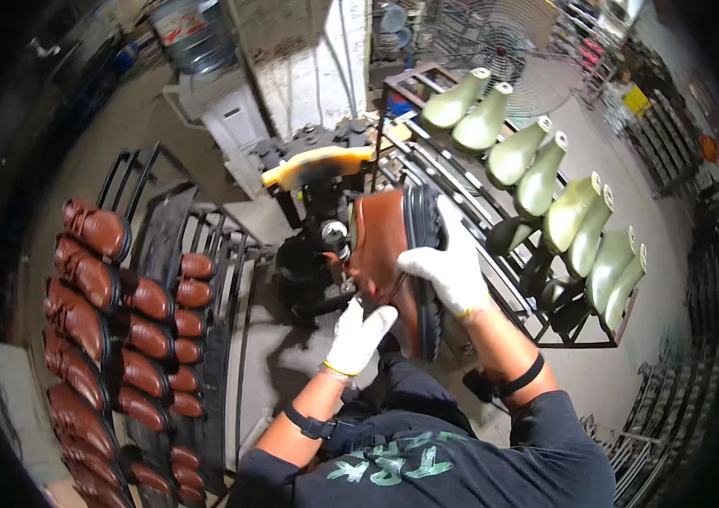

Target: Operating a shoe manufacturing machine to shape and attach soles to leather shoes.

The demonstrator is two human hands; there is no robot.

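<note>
Both my hands wear white gloves. My right hand point(451, 269) grips a brown leather shoe with a black sole point(385, 237), fingers wrapped over the sole edge. My left hand point(358, 334) holds the shoe's lower part from below. The shoe is held on its side against a black machine point(317, 245) with a yellow padded top point(317, 165) and a shiny metal post point(334, 230).
A black rack on my left point(165, 220) carries several brown shoes point(93, 279). A metal rack on my right point(512, 305) holds several pale green shoe lasts point(537, 173). A standing fan point(503, 42) and a water jug point(194, 34) are behind the machine.
</note>
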